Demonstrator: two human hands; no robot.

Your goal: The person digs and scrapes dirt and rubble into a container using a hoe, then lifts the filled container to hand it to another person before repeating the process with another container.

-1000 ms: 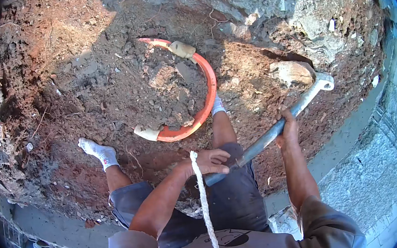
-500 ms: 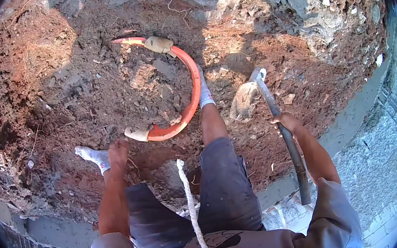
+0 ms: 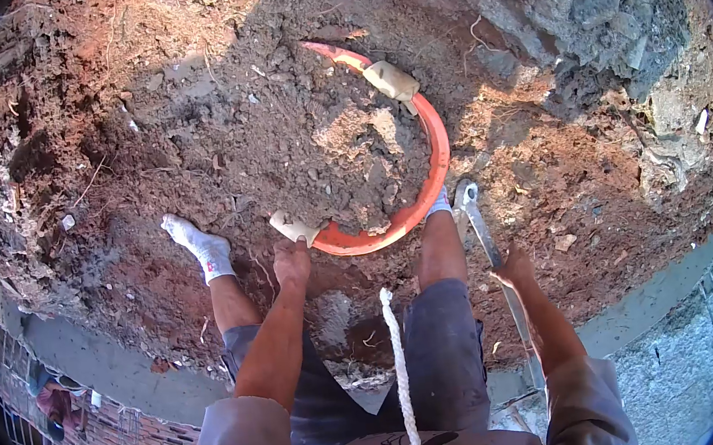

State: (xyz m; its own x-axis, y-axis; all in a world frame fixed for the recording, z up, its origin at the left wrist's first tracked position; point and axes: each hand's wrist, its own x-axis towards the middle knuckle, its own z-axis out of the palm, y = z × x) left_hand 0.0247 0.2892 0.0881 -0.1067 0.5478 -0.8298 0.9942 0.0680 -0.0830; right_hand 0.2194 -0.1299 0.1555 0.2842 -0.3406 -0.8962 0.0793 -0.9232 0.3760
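An orange curved basket rim (image 3: 439, 138), with tan wrapped grips at two places, encircles a heap of brown soil. My left hand (image 3: 293, 263) is closed at the lower left grip (image 3: 294, 227) of this rim. On the right, my right hand (image 3: 516, 268) is wrapped round the handle of a long tool (image 3: 484, 234), whose metal head with a round eye lies low beside my right foot. The tool's lower end passes behind my right forearm. Whatever blade the tool has is hidden.
My feet in white socks (image 3: 201, 243) stand on loose reddish soil. A white rope (image 3: 401, 376) hangs in front of my chest. Grey rock (image 3: 605, 9) rises at the upper right. A grey concrete edge (image 3: 118, 368) runs below, with another person (image 3: 58, 404) at the lower left.
My left hand has left the tool's handle and moved to the lower left grip of the orange rim. My right hand has lowered the tool, and its head has come nearer my right foot.
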